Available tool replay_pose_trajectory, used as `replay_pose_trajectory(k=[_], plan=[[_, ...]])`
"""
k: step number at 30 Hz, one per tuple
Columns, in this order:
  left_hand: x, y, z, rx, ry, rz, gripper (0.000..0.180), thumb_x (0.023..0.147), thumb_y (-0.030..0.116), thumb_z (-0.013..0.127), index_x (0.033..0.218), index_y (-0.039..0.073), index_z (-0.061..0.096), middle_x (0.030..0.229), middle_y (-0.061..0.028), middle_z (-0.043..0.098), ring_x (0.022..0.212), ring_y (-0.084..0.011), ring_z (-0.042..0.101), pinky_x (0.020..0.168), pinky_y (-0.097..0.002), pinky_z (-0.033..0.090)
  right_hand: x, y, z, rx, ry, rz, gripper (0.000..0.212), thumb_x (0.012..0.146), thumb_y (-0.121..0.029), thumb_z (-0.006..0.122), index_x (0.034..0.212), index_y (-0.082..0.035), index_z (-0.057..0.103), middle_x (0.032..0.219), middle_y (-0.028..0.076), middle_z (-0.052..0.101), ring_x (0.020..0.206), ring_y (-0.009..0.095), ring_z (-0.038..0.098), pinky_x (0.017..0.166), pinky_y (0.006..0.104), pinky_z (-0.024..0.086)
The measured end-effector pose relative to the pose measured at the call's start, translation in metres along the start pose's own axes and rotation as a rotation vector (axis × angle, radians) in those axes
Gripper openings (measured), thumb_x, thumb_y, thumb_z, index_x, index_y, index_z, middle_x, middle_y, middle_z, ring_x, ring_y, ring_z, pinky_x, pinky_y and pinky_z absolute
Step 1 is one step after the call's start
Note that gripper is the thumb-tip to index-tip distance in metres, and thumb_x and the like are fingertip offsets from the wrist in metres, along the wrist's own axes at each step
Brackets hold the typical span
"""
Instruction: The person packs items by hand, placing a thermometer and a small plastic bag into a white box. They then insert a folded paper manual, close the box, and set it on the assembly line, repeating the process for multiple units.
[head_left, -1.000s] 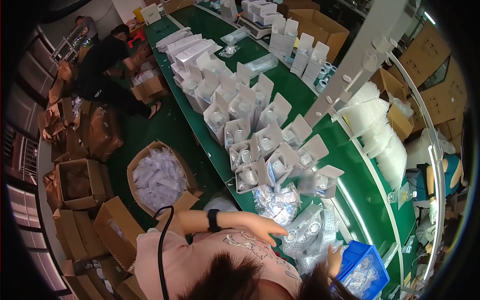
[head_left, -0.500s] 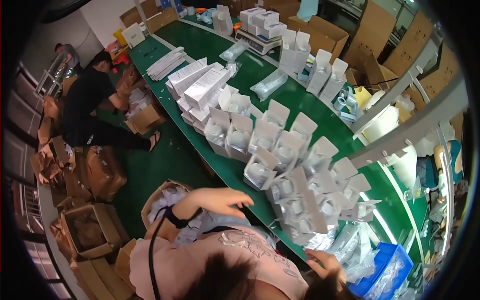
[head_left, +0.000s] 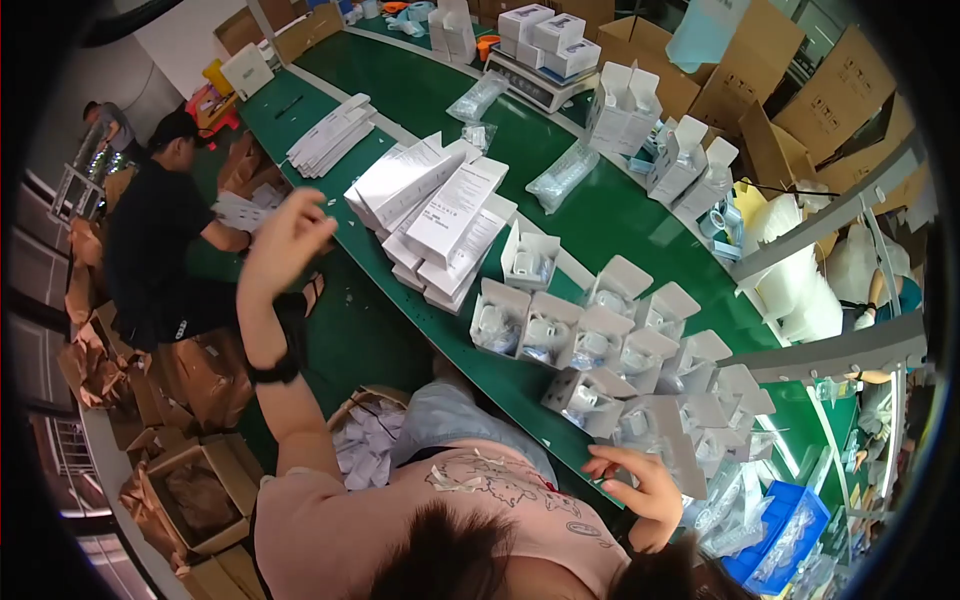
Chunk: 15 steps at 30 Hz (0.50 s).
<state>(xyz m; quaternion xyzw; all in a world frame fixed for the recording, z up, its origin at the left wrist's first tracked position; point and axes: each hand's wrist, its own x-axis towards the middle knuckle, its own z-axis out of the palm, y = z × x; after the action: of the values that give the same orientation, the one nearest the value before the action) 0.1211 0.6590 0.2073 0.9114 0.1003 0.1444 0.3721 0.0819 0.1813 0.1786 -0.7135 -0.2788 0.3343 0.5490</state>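
My left hand (head_left: 288, 240) is raised in the air beyond the table's left edge, between the pile of flat white cartons (head_left: 330, 134) and the crouching co-worker. Its fingers are loosely bent and apart, with nothing seen in them. Low at the table's near edge, my right hand (head_left: 640, 488) has its fingers half bent and apart, and nothing shows in it. It is beside a cluster of upright open white boxes (head_left: 600, 338), each with a clear-wrapped item inside. Closed white boxes (head_left: 456, 212) lie stacked to the left of them.
A blue bin (head_left: 775, 540) with clear plastic bags stands at the near right. Bubble-wrapped packs (head_left: 562, 176) and a scale (head_left: 530, 85) carrying boxes are on the green table (head_left: 400, 75). A co-worker (head_left: 165, 240) crouches among cardboard cartons at left. A metal frame bar (head_left: 840, 347) crosses the right side.
My left hand has swung from in front of my body up and out to the far left. My right hand has shifted slightly up along the table edge. The view has turned a little.
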Motion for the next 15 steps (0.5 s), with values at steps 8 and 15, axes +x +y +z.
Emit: replay_pose_trajectory(k=[8,15], plan=[[0.270,-0.164,0.017,0.053,-0.189,-0.190,0.039,0.070,0.026,0.063,0.100,0.004,0.052,0.076,-0.0078,0.057,0.060,-0.0143,0.053,0.050,-0.0271,0.044,0.072,-0.070,0.005,-0.275,0.194,0.168,0.036,0.076,-0.014,0.057,0.107,0.004,0.051,0.086,0.015,0.060,0.075,0.023,0.058,0.067,0.0304,0.045],[0.387,-0.222,0.203,0.114,-0.969,0.001,0.057,0.072,0.023,0.062,0.125,0.021,0.039,0.109,-0.0093,0.049,0.078,-0.0187,0.053,0.061,-0.0320,0.049,0.215,-0.160,0.002,-0.925,0.416,0.436,0.042,0.065,-0.008,0.063,0.105,-0.001,0.052,0.081,0.013,0.057,0.071,0.029,0.055,0.062,0.0351,0.044]])
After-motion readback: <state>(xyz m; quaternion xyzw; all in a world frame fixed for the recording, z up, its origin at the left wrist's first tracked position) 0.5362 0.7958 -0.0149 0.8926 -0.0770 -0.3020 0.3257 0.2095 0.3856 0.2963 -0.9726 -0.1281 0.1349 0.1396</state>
